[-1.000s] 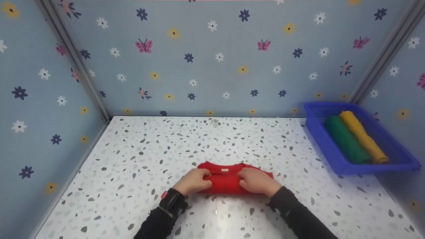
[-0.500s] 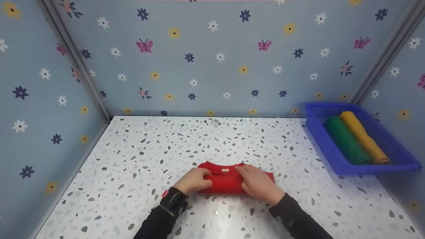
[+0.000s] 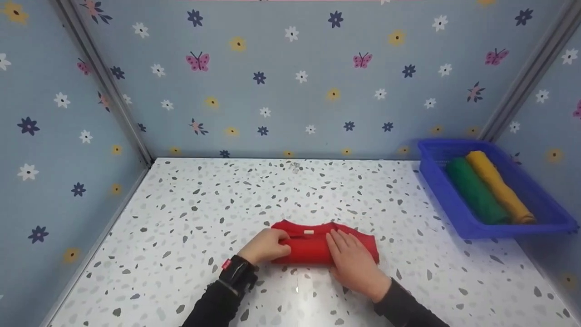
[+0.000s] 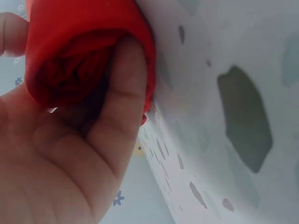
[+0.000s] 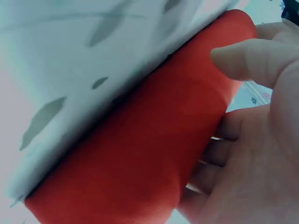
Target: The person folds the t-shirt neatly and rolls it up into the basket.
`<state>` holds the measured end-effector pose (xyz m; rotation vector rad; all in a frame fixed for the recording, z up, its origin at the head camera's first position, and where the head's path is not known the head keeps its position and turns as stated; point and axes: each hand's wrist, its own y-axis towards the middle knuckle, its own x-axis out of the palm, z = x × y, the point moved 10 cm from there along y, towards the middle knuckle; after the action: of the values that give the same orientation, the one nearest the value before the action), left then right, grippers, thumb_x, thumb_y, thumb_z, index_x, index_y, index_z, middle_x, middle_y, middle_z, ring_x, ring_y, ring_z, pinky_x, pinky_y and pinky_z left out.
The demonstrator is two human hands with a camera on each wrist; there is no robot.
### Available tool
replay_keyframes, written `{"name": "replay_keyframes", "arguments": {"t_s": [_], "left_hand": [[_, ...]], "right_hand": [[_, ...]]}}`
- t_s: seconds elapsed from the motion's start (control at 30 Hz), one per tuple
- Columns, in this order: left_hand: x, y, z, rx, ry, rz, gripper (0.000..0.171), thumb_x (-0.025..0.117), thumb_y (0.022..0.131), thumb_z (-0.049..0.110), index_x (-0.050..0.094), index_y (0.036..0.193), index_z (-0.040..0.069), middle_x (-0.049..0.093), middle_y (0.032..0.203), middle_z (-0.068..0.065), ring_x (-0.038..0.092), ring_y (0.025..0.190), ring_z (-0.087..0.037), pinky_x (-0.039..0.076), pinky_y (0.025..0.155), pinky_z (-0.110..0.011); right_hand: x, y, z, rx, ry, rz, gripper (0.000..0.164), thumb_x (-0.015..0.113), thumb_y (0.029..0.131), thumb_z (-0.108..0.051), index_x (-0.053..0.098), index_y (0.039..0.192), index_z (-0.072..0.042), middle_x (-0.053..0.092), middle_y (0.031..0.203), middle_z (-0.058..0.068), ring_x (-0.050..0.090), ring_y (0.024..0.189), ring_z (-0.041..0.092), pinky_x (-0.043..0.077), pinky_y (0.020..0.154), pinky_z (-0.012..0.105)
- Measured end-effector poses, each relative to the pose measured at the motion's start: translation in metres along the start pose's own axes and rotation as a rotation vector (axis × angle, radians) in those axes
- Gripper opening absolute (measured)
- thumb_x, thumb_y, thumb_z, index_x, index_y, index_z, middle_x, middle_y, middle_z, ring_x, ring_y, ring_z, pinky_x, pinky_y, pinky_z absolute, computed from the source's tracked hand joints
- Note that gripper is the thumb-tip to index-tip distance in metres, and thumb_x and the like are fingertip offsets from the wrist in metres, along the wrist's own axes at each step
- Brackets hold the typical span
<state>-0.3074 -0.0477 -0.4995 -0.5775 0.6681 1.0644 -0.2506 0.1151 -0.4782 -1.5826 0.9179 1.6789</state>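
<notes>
A red T-shirt (image 3: 309, 251), mostly rolled up, lies crosswise on the speckled table, its neckline with a small white label (image 3: 308, 232) at the far side. My left hand (image 3: 265, 247) grips the left end of the roll; in the left wrist view a finger (image 4: 125, 81) reaches inside the coiled end and the thumb shows on the outer side. My right hand (image 3: 356, 265) rests with straight fingers over the right part of the shirt. From the right wrist view, its thumb (image 5: 238, 59) lies along the near face of the smooth roll.
A blue plastic basket (image 3: 442, 204) stands at the back right, holding a green cloth roll (image 3: 476, 193) and a yellow cloth roll (image 3: 501, 188) side by side. Flower-patterned walls (image 3: 281, 86) enclose the white speckled table (image 3: 218, 195) at the back and both sides.
My right hand has gone from curled fingers gripping the shirt to straight fingers laid over it, its wrist shifting toward me. The left hand keeps its grip, and the shirt has hardly moved.
</notes>
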Motion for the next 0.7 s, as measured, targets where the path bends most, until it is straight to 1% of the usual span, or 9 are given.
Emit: {"name": "replay_keyframes", "arguments": {"t_s": [0.23,0.3,0.33,0.43,0.53,0.63,0.7], "left_hand": [[0.001,-0.001,0.000,-0.015,0.014,0.011,0.018,0.062,0.075,0.017,0.066,0.090,0.009,0.059,0.077,0.000,0.054,0.074,-0.017,0.045,0.069,-0.035],[-0.001,-0.004,0.001,-0.003,0.035,0.027,0.019,0.061,0.075,0.017,0.066,0.091,0.008,0.059,0.077,-0.001,0.053,0.074,-0.017,0.045,0.069,-0.036],[-0.002,-0.006,0.004,0.012,0.054,0.046,0.021,0.062,0.075,0.018,0.066,0.093,0.008,0.060,0.079,-0.001,0.054,0.075,-0.017,0.046,0.070,-0.036],[-0.010,-0.014,0.014,0.081,0.155,0.138,0.025,0.065,0.076,0.021,0.066,0.097,0.008,0.061,0.085,-0.001,0.055,0.078,-0.017,0.048,0.074,-0.037],[-0.015,-0.026,0.032,0.201,0.325,0.251,0.030,0.073,0.076,0.028,0.064,0.098,0.009,0.061,0.092,-0.001,0.055,0.084,-0.017,0.050,0.076,-0.038],[-0.013,-0.037,0.048,0.319,0.494,0.334,0.038,0.079,0.074,0.033,0.062,0.098,0.010,0.059,0.096,-0.004,0.054,0.088,-0.019,0.051,0.076,-0.037],[-0.010,-0.043,0.055,0.375,0.568,0.365,0.043,0.083,0.071,0.032,0.062,0.100,0.009,0.058,0.098,-0.004,0.054,0.090,-0.019,0.051,0.076,-0.037]], "right_hand": [[0.002,0.001,0.003,-0.020,-0.005,-0.012,0.085,0.082,0.078,-0.028,0.042,0.146,0.003,0.047,0.146,0.020,0.043,0.135,0.036,0.034,0.110,0.049],[0.003,0.001,0.003,-0.021,-0.001,-0.013,0.084,0.082,0.078,-0.027,0.042,0.146,0.003,0.048,0.145,0.020,0.043,0.135,0.035,0.035,0.110,0.049],[0.003,0.001,0.003,-0.023,0.003,-0.010,0.084,0.082,0.078,-0.027,0.042,0.146,0.003,0.048,0.145,0.021,0.044,0.135,0.036,0.035,0.109,0.049],[0.005,0.002,0.003,-0.031,0.006,-0.003,0.082,0.082,0.079,-0.025,0.042,0.146,0.003,0.048,0.145,0.021,0.044,0.134,0.036,0.035,0.109,0.049],[0.005,0.002,0.003,-0.034,0.011,0.004,0.081,0.081,0.079,-0.024,0.043,0.145,0.003,0.049,0.144,0.021,0.045,0.133,0.036,0.036,0.109,0.049],[0.006,0.002,0.003,-0.031,0.017,0.003,0.080,0.081,0.079,-0.023,0.043,0.145,0.003,0.049,0.143,0.021,0.046,0.132,0.036,0.036,0.109,0.049],[0.005,0.001,0.003,-0.026,0.023,0.001,0.080,0.081,0.079,-0.023,0.044,0.145,0.003,0.050,0.143,0.021,0.046,0.132,0.036,0.037,0.108,0.049]]}}
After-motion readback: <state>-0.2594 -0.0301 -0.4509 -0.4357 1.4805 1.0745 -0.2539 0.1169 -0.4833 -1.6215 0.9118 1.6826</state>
